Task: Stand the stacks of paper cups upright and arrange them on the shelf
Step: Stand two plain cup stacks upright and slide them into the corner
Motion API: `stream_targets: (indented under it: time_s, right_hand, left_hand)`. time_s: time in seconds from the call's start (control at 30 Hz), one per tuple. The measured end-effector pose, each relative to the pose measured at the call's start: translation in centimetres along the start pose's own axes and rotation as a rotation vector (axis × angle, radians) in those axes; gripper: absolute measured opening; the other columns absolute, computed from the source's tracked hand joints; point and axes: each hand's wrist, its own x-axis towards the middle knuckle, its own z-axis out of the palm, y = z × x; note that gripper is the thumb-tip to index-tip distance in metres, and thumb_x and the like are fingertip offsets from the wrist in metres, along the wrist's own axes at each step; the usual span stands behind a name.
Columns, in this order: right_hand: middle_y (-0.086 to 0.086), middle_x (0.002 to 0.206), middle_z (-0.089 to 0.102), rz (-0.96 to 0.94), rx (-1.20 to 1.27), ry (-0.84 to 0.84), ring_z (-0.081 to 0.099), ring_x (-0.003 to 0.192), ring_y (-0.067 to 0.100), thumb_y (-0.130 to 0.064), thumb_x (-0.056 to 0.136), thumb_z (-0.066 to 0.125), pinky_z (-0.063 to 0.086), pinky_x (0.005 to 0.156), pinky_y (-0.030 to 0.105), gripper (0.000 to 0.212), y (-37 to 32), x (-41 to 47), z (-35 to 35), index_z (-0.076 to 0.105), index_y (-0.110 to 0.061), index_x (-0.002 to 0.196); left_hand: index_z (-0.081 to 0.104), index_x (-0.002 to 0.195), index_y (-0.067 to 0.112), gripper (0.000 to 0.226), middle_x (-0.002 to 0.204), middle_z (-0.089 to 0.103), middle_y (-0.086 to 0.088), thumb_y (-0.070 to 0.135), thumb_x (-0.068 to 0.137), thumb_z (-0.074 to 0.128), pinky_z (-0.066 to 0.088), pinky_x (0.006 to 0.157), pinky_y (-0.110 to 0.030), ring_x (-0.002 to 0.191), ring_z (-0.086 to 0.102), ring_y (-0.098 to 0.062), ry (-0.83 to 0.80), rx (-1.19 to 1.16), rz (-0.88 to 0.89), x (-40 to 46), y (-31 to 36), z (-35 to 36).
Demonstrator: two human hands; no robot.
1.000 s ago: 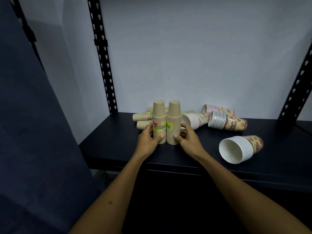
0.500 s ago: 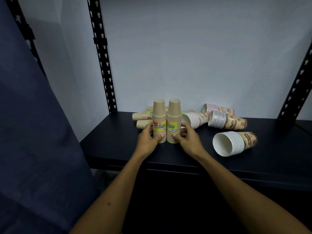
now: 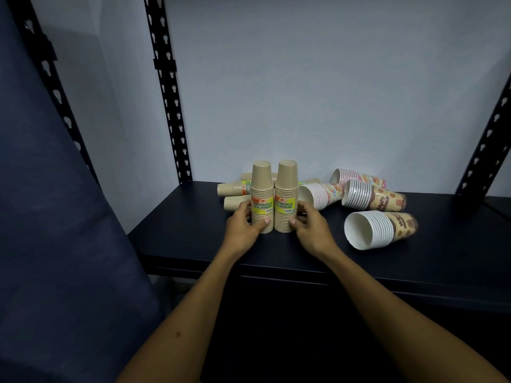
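Note:
Two tan cup stacks with yellow labels stand upright side by side on the black shelf (image 3: 193, 239). My left hand (image 3: 243, 226) grips the left tan stack (image 3: 261, 189); my right hand (image 3: 309, 226) grips the right tan stack (image 3: 286, 189). Behind them lie two more tan stacks (image 3: 231, 188) on their sides. To the right lie patterned white stacks: one colourful (image 3: 322, 194), one pink (image 3: 356, 176), one brown-printed (image 3: 370, 199), and a larger one (image 3: 378, 229) nearer the front edge.
Black perforated uprights rise at the back left (image 3: 168, 106) and back right (image 3: 486, 145). A grey wall closes the back. A dark blue panel (image 3: 55, 244) fills the left side. Bare shelf surface lies to the left of the stacks and at the far right.
The large white stack at the front right has rolled slightly left. Both hands stay on the two upright tan stacks, which have barely moved.

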Motion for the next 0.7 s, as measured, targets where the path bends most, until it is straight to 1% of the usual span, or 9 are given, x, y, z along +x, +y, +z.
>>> stream_targets:
  time_s: [0.07, 0.13, 0.2, 0.3, 0.4, 0.5, 0.57, 0.63, 0.7]
  right_hand:
    - [0.002, 0.12, 0.062, -0.017, 0.003, -0.001, 0.062, 0.107, 0.016, -0.008, 0.088, 0.064, 0.052, 0.091, 0.033, 0.043, -0.14, 0.02, 0.09, 0.053, -0.015, 0.129]
    - [-0.002, 0.111, 0.063, 0.002, 0.003, -0.006, 0.063, 0.102, 0.015, -0.013, 0.087, 0.068, 0.053, 0.09, 0.033, 0.046, -0.19, 0.03, 0.23, 0.051, -0.014, 0.13]
    - [0.0, 0.106, 0.062, 0.039, -0.007, -0.002, 0.063, 0.101, 0.017, -0.013, 0.087, 0.068, 0.052, 0.091, 0.033, 0.051, -0.06, 0.07, 0.22, 0.047, -0.012, 0.133]
    - [0.005, 0.118, 0.061, 0.068, 0.006, -0.003, 0.059, 0.11, 0.017, -0.008, 0.09, 0.062, 0.047, 0.097, 0.032, 0.058, 0.18, 0.13, 0.03, 0.037, -0.013, 0.143]
    - [-0.001, 0.122, 0.062, 0.028, 0.003, -0.02, 0.057, 0.114, 0.011, -0.012, 0.09, 0.062, 0.046, 0.096, 0.028, 0.051, -0.05, 0.03, 0.03, 0.046, -0.015, 0.137]
    - [-0.002, 0.111, 0.065, 0.02, -0.031, -0.007, 0.062, 0.101, 0.012, -0.02, 0.086, 0.07, 0.048, 0.084, 0.023, 0.045, -0.3, -0.05, 0.11, 0.053, -0.014, 0.127]
    - [0.0, 0.103, 0.064, 0.039, -0.029, 0.013, 0.063, 0.093, 0.013, -0.018, 0.085, 0.071, 0.05, 0.079, 0.021, 0.043, -0.18, 0.05, 0.11, 0.054, -0.012, 0.124]
    - [0.0, 0.101, 0.064, 0.04, -0.024, 0.017, 0.062, 0.092, 0.012, -0.014, 0.086, 0.069, 0.051, 0.083, 0.024, 0.043, -0.1, 0.02, 0.07, 0.053, -0.011, 0.126]
    - [0.001, 0.108, 0.065, 0.031, -0.028, 0.007, 0.063, 0.099, 0.014, -0.014, 0.087, 0.068, 0.051, 0.091, 0.03, 0.044, -0.07, -0.03, 0.04, 0.053, -0.013, 0.128]
  left_hand:
    - [0.049, 0.134, 0.014, 0.056, 0.131, 0.058, 0.0, 0.014, 0.083, 0.073, 0.043, 0.098, -0.024, 0.114, 0.054, -0.008, 0.001, -0.008, 0.002, -0.08, 0.12, -0.02]
    - [0.049, 0.134, 0.015, 0.056, 0.131, 0.059, 0.0, 0.014, 0.083, 0.073, 0.042, 0.095, -0.022, 0.111, 0.053, -0.005, 0.0, -0.008, 0.002, -0.11, 0.14, -0.04]
    - [0.049, 0.134, 0.015, 0.057, 0.132, 0.059, 0.0, 0.014, 0.082, 0.073, 0.042, 0.097, -0.023, 0.112, 0.053, -0.006, -0.002, -0.007, 0.001, -0.07, 0.11, -0.04]
    - [0.049, 0.134, 0.016, 0.057, 0.133, 0.058, 0.0, 0.014, 0.082, 0.074, 0.043, 0.102, -0.028, 0.116, 0.054, -0.008, -0.002, -0.006, 0.0, -0.03, 0.06, -0.04]
    - [0.05, 0.134, 0.016, 0.058, 0.132, 0.059, 0.0, 0.014, 0.082, 0.074, 0.044, 0.103, -0.03, 0.115, 0.054, -0.007, 0.001, 0.0, 0.002, -0.05, 0.0, -0.06]
    - [0.05, 0.133, 0.016, 0.057, 0.131, 0.06, 0.0, 0.014, 0.082, 0.074, 0.044, 0.102, -0.028, 0.112, 0.054, -0.006, 0.003, -0.002, 0.005, -0.04, 0.04, -0.06]
    - [0.05, 0.133, 0.016, 0.057, 0.13, 0.06, 0.0, 0.014, 0.082, 0.074, 0.044, 0.101, -0.027, 0.112, 0.055, -0.007, 0.0, 0.0, 0.007, -0.09, 0.13, -0.05]
    - [0.049, 0.133, 0.015, 0.057, 0.13, 0.06, 0.0, 0.014, 0.082, 0.074, 0.045, 0.102, -0.03, 0.115, 0.056, -0.01, 0.0, -0.001, 0.008, -0.1, 0.12, -0.04]
    - [0.049, 0.134, 0.015, 0.058, 0.13, 0.06, 0.0, 0.015, 0.082, 0.074, 0.045, 0.102, -0.031, 0.116, 0.056, -0.011, 0.0, -0.001, 0.005, -0.1, 0.09, -0.04]
